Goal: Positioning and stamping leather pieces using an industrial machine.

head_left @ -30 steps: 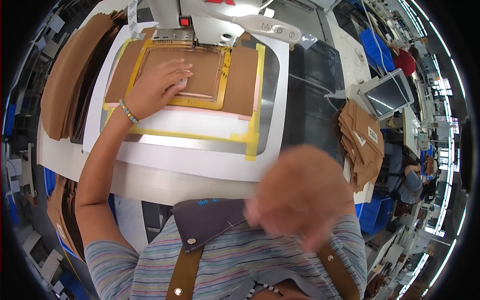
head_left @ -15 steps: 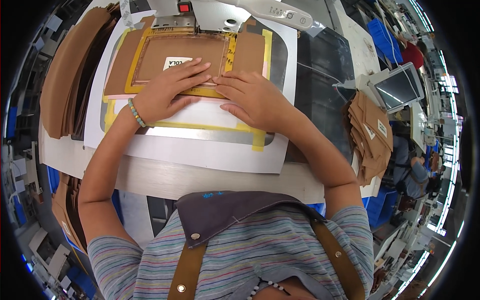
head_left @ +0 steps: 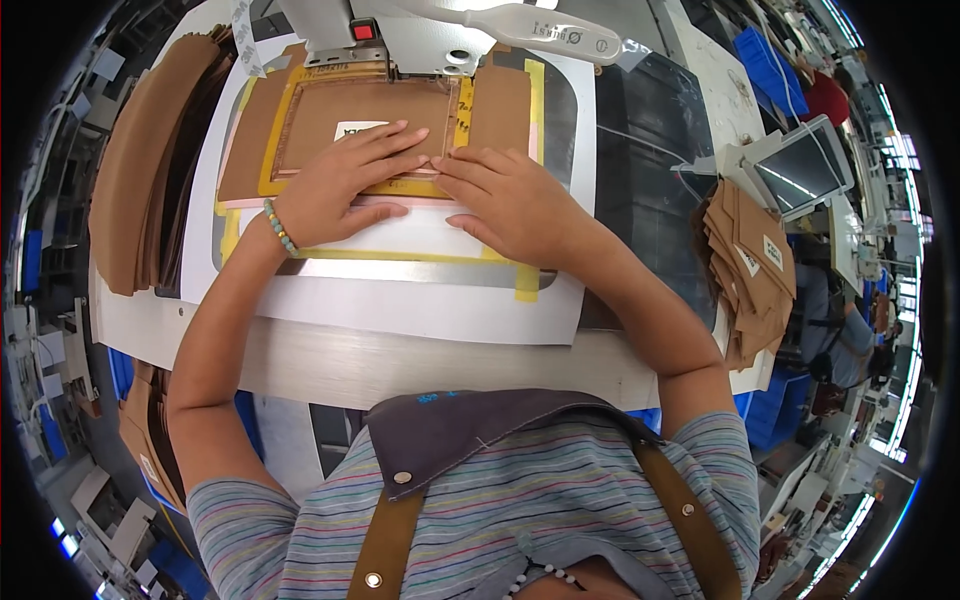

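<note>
the left hand (head_left: 338, 186) lies flat, thumb apart, over the near side of a yellow frame (head_left: 279, 140) and the brown sheet (head_left: 385, 100) inside, partly hiding a white label (head_left: 352, 131). the right hand (head_left: 515, 200), spread too, covers the frame's near right corner. frame and sheet lie back from the table's (head_left: 430, 368) near edge.

"How does the brown panel (head_left: 375, 104) lie?"
"Flat, showing through the opening of the yellow rectangular frame (head_left: 280, 145), which bears dark handwriting."
"And the white label (head_left: 350, 131)?"
"On the panel, partly hidden, its upper edge showing."
</note>
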Available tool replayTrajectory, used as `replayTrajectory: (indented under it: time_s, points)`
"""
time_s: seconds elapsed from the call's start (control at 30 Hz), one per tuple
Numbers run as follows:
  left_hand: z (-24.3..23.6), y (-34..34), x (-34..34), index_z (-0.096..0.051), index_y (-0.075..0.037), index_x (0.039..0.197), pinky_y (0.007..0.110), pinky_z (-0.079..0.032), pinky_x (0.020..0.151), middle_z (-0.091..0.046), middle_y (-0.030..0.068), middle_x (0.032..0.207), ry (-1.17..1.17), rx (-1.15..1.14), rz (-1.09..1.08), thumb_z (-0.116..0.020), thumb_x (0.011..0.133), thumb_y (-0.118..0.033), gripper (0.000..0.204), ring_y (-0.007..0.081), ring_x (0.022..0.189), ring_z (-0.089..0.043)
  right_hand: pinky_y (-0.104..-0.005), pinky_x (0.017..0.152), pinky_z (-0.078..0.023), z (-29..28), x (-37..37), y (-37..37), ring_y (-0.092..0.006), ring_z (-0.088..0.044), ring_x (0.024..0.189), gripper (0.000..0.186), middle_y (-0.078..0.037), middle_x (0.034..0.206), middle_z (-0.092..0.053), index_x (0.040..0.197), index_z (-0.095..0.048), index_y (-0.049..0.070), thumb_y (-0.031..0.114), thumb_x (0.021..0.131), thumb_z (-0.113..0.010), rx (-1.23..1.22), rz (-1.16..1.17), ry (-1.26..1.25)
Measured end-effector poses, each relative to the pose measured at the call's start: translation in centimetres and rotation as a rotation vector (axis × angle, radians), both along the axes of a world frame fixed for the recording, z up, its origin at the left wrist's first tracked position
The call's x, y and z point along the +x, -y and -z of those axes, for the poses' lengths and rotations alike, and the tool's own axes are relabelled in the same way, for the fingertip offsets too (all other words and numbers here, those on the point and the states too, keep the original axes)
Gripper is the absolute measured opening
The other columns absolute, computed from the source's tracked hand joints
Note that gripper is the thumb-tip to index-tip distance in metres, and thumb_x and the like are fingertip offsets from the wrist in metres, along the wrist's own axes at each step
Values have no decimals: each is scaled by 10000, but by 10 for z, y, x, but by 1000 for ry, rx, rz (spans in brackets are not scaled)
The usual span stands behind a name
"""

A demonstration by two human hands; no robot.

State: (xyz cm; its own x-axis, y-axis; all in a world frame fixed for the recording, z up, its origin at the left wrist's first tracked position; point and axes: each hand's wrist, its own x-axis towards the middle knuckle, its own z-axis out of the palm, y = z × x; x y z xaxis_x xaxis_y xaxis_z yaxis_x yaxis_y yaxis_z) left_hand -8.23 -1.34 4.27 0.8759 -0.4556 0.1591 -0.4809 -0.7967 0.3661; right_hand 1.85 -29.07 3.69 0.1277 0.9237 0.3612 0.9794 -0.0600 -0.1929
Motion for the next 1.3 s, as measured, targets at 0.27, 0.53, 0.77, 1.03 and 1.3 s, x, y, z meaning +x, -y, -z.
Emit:
replayTrajectory:
  time_s: [0.27, 0.53, 0.77, 1.03, 1.3]
  points:
    - [0, -8, 12, -599, -133, 1515, 499, -331, 1270, -450, 59, 1681, -24, 55, 18, -744, 956, -334, 611, 332, 1568, -371, -443, 1102, -462, -15, 27, 14, -298, -588, 1318, 235, -96, 1338, -692, 1152, -750, 50, 215, 1003, -675, 75, 117, -170]
    - [4, -9, 35, -614, -115, 1494, 491, -348, 1259, -488, 62, 1651, 40, 127, -38, -743, 959, -368, 606, 331, 1539, -407, -443, 1082, -468, -12, 30, 18, -292, -587, 1325, 186, -93, 1322, -699, 1100, -759, 44, 172, 998, -672, 108, 162, -215]
    - [0, -11, 55, -638, -101, 1467, 474, -378, 1230, -531, 87, 1611, 112, 144, -21, -742, 960, -365, 581, 337, 1487, -466, -435, 1059, -474, -6, 36, 21, -287, -587, 1315, 186, -87, 1320, -700, 1090, -760, 46, 184, 1004, -669, 135, 170, -197]
    - [6, -14, 76, -690, -156, 1423, 434, -480, 1116, -658, 119, 1455, 77, 143, -141, -665, 1014, -470, 516, 357, 1280, -592, -442, 1052, -472, 4, 39, 21, -294, -579, 1322, 179, -89, 1305, -707, 1050, -760, 54, 202, 1007, -668, 154, 152, -194]
    - [4, -21, 70, -719, -81, 1362, 459, -434, 1134, -673, 214, 1360, 95, 11, -242, -607, 1064, -358, 422, 381, 1279, -585, -467, 1093, -434, 5, 37, 23, -280, -577, 1335, 160, -74, 1281, -725, 1020, -772, 75, 199, 1005, -673, 181, 164, -153]
